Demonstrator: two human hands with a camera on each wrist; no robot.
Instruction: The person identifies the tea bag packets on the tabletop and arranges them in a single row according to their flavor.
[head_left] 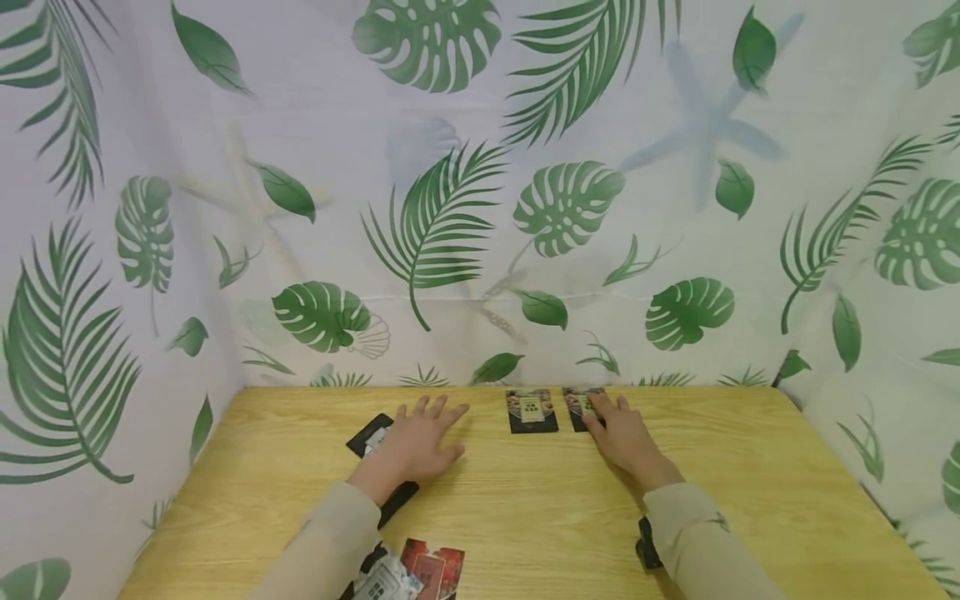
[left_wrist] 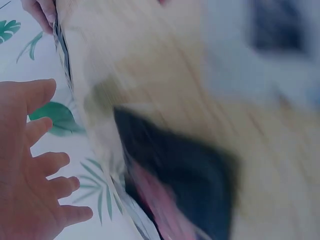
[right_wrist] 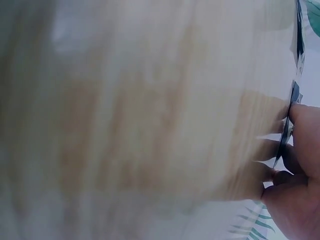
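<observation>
My right hand (head_left: 626, 439) rests its fingers on a dark printed packet (head_left: 576, 408) lying flat at the table's far edge. The right wrist view shows those fingers (right_wrist: 295, 160) at the packet's thin edge. Just left of it is a matching packet (head_left: 533, 412), dark with a pale label in the middle. My left hand (head_left: 422, 442) is spread with nothing in it. It is over or beside black packets (head_left: 363, 437), which the hand and wrist partly hide; in the left wrist view a black packet (left_wrist: 185, 170) appears blurred.
Close to the left sleeve lie a red packet (head_left: 437, 568) and a white-and-black packet (head_left: 384, 580), cut off by the frame. A small black object (head_left: 647, 543) sits beside the right sleeve. Leaf-printed cloth (head_left: 465, 333) borders the wooden table (head_left: 540, 500) behind and at both sides.
</observation>
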